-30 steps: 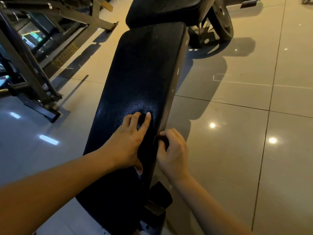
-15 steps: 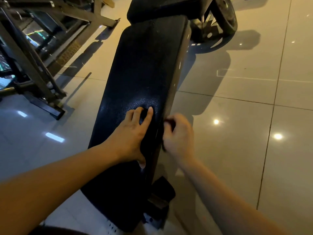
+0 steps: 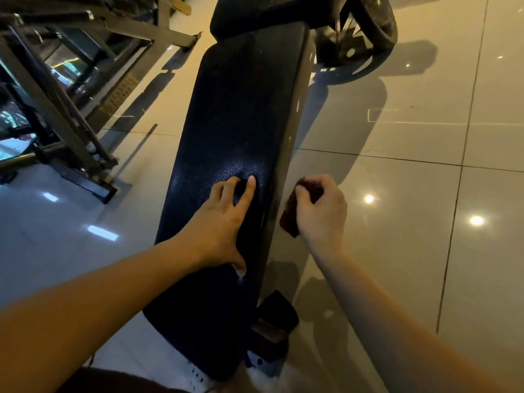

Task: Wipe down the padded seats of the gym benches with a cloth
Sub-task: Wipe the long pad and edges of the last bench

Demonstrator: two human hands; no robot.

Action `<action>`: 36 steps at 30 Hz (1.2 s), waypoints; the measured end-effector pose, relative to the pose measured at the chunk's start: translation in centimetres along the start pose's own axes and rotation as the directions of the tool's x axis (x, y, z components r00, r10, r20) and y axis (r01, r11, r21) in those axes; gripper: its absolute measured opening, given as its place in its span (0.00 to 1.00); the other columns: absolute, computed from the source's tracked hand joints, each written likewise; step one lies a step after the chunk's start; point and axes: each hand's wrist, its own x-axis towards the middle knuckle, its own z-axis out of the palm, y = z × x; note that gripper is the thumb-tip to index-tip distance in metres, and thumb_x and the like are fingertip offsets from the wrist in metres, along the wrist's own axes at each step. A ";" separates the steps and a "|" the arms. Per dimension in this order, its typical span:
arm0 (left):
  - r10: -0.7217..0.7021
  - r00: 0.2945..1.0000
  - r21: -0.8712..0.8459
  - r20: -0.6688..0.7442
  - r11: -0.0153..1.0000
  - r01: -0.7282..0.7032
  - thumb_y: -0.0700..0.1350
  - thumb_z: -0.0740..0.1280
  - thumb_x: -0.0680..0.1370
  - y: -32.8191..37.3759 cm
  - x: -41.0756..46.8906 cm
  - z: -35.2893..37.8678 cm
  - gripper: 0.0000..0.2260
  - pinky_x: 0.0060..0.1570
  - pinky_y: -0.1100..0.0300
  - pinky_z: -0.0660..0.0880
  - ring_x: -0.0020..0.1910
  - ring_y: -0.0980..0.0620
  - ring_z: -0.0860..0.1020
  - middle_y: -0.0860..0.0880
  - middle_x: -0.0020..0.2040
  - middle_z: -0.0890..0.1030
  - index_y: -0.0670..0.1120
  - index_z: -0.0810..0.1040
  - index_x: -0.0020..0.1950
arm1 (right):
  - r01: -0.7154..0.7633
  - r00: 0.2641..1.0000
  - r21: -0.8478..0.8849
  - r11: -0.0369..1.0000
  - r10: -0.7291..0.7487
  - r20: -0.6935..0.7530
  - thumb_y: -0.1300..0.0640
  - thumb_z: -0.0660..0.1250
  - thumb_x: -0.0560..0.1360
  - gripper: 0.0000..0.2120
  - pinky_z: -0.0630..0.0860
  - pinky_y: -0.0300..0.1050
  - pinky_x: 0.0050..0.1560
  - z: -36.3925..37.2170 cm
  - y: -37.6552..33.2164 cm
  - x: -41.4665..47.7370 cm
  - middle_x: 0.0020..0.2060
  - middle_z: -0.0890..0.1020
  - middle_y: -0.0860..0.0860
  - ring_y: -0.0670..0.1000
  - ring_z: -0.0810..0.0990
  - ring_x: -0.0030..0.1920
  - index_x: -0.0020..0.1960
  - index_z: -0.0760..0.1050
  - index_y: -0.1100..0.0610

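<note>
Black padded surface (image 3: pixel 241 109) running up frame centre, left grip (image 3: pixel 224 222) spread flat on it, right grip (image 3: pixel 320 211) curled round dark cloth (image 3: pixel 289 219) just beside its right edge

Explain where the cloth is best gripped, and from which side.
Probably the upper edge of the cloth, from the right, as the right hand holds it: it hangs flat beside the bench, leaving its inner face free to wipe.

Counted:
- One long black textured padded seat (image 3: pixel 241 109).
- One second black pad (image 3: pixel 255 12) beyond its far end.
- One dark brown cloth (image 3: pixel 289 221).
- Two bare hands: one left hand (image 3: pixel 224 222), one right hand (image 3: pixel 323 211).
- One black rubber wheel (image 3: pixel 378 24).
- One grey steel equipment frame (image 3: pixel 56 95).
</note>
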 end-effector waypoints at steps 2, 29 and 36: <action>-0.002 1.000 -0.002 0.008 1.000 0.002 0.67 0.81 0.58 -0.1 -0.2 -0.1 0.72 0.77 0.44 0.55 0.79 0.41 0.39 0.49 0.78 0.36 0.54 0.26 0.78 | -0.159 0.982 0.184 0.970 0.175 -0.076 0.59 0.71 0.77 0.10 0.78 0.51 0.61 -0.2 -1.0 2.5 0.49 0.79 0.43 0.48 0.78 0.55 0.57 0.77 0.51; 0.034 0.999 0.023 0.004 0.999 -0.034 0.69 0.80 0.56 -0.3 0.1 -0.1 0.73 0.76 0.41 0.59 0.79 0.39 0.43 0.47 0.77 0.39 0.52 0.27 0.78 | -0.454 0.826 0.526 0.719 0.561 -0.055 0.57 0.71 0.78 0.10 0.73 0.34 0.38 1.9 -4.8 2.5 0.42 0.80 0.45 0.41 0.79 0.40 0.58 0.77 0.56; 0.062 0.998 0.056 -0.016 0.997 -0.061 0.69 0.81 0.56 -0.5 -0.4 -0.9 0.73 0.76 0.46 0.59 0.78 0.39 0.48 0.43 0.78 0.43 0.48 0.31 0.80 | -0.405 0.914 0.089 0.910 0.401 0.054 0.60 0.72 0.77 0.06 0.80 0.47 0.50 1.0 -3.7 0.2 0.45 0.83 0.52 0.52 0.82 0.49 0.53 0.80 0.56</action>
